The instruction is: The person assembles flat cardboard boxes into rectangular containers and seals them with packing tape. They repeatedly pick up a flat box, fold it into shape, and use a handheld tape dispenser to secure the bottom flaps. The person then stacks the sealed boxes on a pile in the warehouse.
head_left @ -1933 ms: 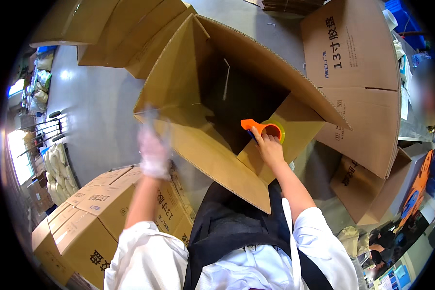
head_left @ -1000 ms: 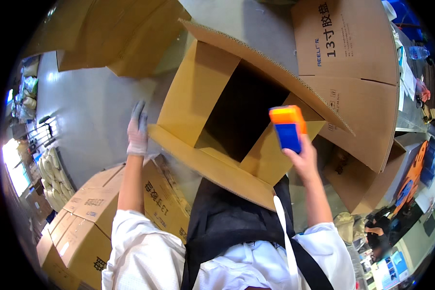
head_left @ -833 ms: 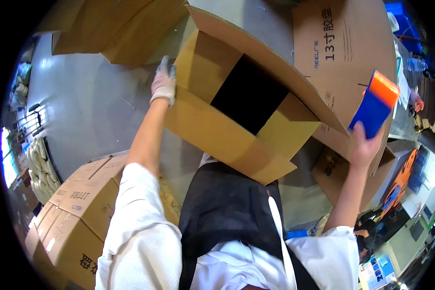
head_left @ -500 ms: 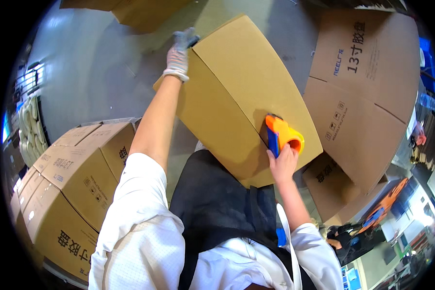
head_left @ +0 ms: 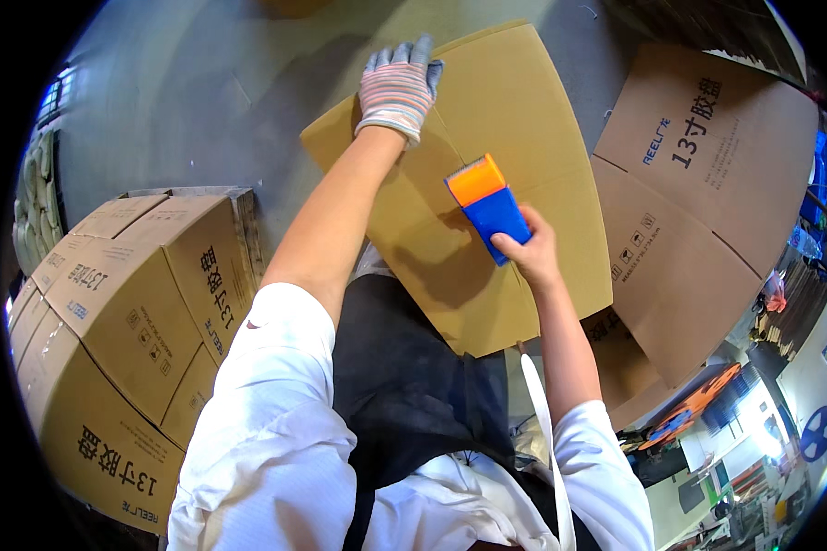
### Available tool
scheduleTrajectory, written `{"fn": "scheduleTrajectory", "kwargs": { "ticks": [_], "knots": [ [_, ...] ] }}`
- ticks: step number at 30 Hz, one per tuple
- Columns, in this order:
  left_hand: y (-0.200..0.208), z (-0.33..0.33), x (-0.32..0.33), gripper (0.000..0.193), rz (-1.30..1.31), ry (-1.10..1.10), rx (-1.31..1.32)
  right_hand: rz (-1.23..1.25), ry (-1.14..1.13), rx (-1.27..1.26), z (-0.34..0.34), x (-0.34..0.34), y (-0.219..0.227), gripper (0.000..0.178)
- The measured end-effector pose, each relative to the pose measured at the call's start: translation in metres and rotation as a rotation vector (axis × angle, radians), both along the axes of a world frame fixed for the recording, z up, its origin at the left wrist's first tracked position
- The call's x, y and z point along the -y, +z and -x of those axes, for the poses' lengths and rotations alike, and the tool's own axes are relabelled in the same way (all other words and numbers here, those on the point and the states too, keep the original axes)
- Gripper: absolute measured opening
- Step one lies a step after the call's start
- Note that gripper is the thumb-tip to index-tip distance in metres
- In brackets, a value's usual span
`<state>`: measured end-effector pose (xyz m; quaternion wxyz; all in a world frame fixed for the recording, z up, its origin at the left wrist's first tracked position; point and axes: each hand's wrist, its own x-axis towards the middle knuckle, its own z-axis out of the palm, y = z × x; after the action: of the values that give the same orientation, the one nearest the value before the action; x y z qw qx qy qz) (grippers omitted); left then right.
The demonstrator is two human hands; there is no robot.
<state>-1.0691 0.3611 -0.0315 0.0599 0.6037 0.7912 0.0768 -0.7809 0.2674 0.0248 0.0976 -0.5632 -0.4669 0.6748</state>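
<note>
In front of me is a brown cardboard carton [head_left: 524,101], its two flaps meeting along a seam. My left hand [head_left: 397,92], in a striped grey-tipped glove, lies near the seam's far end with its fingers stretched out. Bare-skinned, my right hand [head_left: 535,248] grips an orange and blue tape dispenser [head_left: 498,222] by its blue side. The dispenser's toothed orange end is over the seam, pointing away from me; whether it touches the cardboard I cannot tell. No tape strip can be made out on the carton.
Closed printed cartons [head_left: 142,303] are stacked on a pallet at my left. A large open carton [head_left: 680,193] with raised flaps stands close on the right. Farther right are an orange reel [head_left: 698,404] and a cluttered work area. Pale sacks [head_left: 39,193] lie at far left.
My left hand has shifted right, from the carton's far-left edge onto the seam. The dispenser has moved left and away from me, turned so its blue side faces up.
</note>
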Motion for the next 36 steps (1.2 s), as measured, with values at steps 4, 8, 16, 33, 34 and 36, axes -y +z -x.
{"fn": "scheduleTrajectory", "kwargs": {
  "ticks": [4, 8, 16, 33, 34, 36],
  "knots": [
    [-0.015, 0.021, 0.017, 0.044, -0.367, 0.094, -0.007, -0.005, -0.077, -0.159, 0.022, -0.001, 0.012, 0.057],
    [0.028, 0.007, 0.051, 0.046, -0.333, -0.090, 0.707, 0.025, -0.139, -0.120, 0.009, 0.001, 0.011, 0.063],
    [0.048, -0.022, 0.082, 0.044, 0.729, 0.327, 1.733, 0.032, -0.070, -0.074, 0.016, 0.000, 0.018, 0.062],
    [-0.047, 0.118, -0.042, 0.040, 0.543, 0.041, 0.453, -0.046, -0.019, 0.185, 0.098, -0.048, 0.037, 0.051],
    [-0.061, 0.115, -0.035, 0.043, 0.569, -0.055, 0.438, -0.046, -0.016, 0.195, 0.100, -0.047, 0.036, 0.050],
    [-0.063, 0.098, -0.036, 0.046, 0.766, -0.061, 0.284, -0.037, -0.026, 0.193, 0.097, -0.046, 0.032, 0.051]
  ]
}}
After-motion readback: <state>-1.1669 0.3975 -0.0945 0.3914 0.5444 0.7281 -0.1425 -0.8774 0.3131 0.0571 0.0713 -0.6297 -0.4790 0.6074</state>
